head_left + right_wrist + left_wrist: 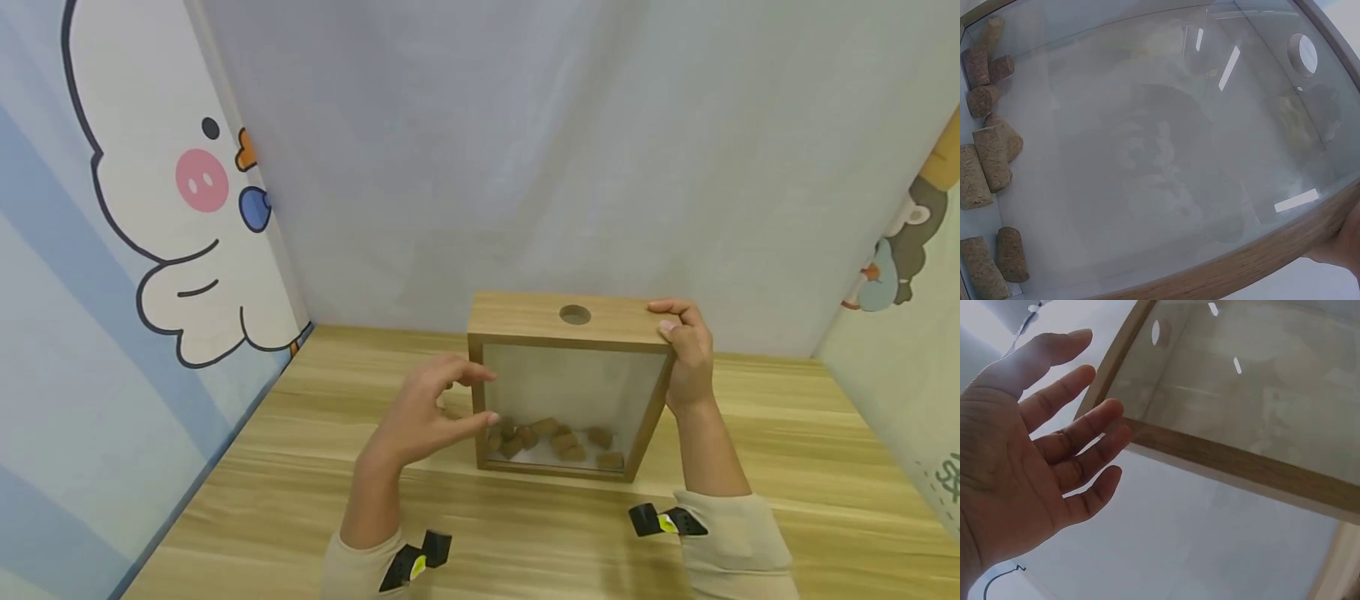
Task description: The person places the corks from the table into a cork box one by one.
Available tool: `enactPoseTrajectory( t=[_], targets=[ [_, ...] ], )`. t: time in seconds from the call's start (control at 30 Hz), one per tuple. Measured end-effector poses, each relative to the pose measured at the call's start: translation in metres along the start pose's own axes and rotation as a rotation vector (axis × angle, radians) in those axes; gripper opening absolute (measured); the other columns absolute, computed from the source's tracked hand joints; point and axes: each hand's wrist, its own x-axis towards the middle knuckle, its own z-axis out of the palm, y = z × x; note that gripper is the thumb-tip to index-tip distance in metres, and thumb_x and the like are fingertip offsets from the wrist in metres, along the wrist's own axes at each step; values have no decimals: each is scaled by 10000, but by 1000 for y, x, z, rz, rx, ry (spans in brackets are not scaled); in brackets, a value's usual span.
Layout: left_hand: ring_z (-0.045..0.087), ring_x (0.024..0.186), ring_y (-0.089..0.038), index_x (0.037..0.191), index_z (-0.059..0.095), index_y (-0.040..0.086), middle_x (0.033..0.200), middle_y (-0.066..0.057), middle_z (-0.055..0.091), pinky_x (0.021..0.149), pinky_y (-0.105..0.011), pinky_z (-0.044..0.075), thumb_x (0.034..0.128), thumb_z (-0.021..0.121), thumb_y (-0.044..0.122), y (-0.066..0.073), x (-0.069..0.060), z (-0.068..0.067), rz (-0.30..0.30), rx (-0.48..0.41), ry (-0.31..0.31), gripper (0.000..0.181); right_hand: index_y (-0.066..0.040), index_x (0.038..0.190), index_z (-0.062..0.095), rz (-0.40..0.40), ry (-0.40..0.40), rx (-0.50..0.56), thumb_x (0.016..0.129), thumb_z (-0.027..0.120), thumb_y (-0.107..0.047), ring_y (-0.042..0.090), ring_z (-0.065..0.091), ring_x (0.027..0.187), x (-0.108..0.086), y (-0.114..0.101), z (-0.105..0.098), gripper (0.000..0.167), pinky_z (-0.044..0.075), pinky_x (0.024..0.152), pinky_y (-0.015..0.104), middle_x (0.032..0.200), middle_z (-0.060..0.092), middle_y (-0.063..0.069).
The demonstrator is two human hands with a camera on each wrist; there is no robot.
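Observation:
A wooden-framed display box (pixel 573 332) with a clear front stands on the table, a round hole (pixel 575 314) in its top. Several wine corks (pixel 564 443) lie along the bottom inside; the right wrist view shows these corks (pixel 992 156) behind the clear panel. My right hand (pixel 690 354) grips the box's upper right corner, fingers on top and thumb toward the front edge. Beside the left edge is my left hand (pixel 423 412), thumb and fingers spread apart with nothing between them. In the left wrist view, that hand's (pixel 1041 444) fingers are loosely bent near the frame (pixel 1210 453); contact is unclear.
The box stands on a wood-grain table (pixel 300 500). Behind it hangs a pale grey cloth (pixel 525 150). A curtain with a white cartoon figure (pixel 150 167) borders the left side, and another printed cloth (pixel 892 358) borders the right.

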Motion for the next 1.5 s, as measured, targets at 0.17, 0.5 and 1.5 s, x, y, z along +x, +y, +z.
enactPoseTrajectory(
  t=[0.17,0.5,1.5],
  targets=[
    [533,864,-152,1062,657,61,988,-25,621,706,-340,446,734,804,143,-10,-14,0,-68,9,15,368,-164,892,634,5,-3,5,796,403,-113,246,441,915,0,1,-1,256,298,755,389,1025,508,92],
    [565,849,-134,1061,652,97,1002,5,610,698,-338,466,731,803,122,-29,-37,1,-135,2,41,363,-165,908,622,20,-24,3,807,387,-131,241,426,936,1,1,-3,258,287,777,400,1042,493,86],
    [580,871,-279,1131,605,11,1030,-179,598,713,-398,500,738,797,122,-152,-60,43,-660,-145,-18,450,-134,924,631,14,-26,9,812,411,-123,248,449,904,2,9,-5,248,316,744,397,1032,507,100]
  ],
)
